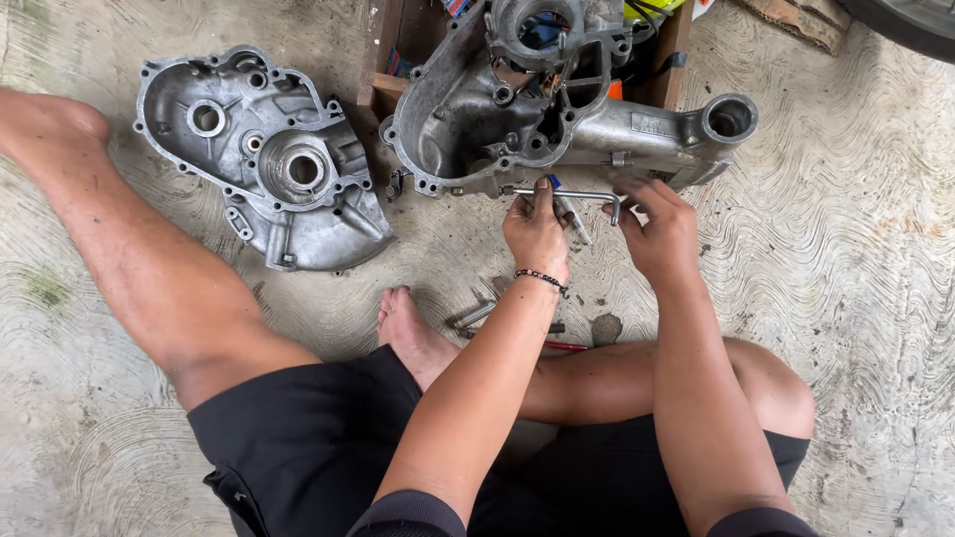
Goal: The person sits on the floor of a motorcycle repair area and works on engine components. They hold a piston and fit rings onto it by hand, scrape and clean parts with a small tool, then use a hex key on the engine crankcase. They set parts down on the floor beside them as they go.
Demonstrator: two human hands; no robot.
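A large grey aluminium engine case (587, 119) lies on the concrete floor ahead of me. My left hand (535, 231) and my right hand (659, 227) both grip a metal T-handle wrench (582, 196) held against the case's near edge. The left hand closes around the bar near its left end and stem. Around the bar's right end my right hand wraps its fingers. A beaded bracelet circles my left wrist.
A separate engine cover half (264, 159) lies to the left on the floor. Small metal sockets (473, 315) and a red-handled tool (565, 346) rest near my foot (403, 323). A wooden crate (383, 60) stands behind the case. My legs spread across the floor.
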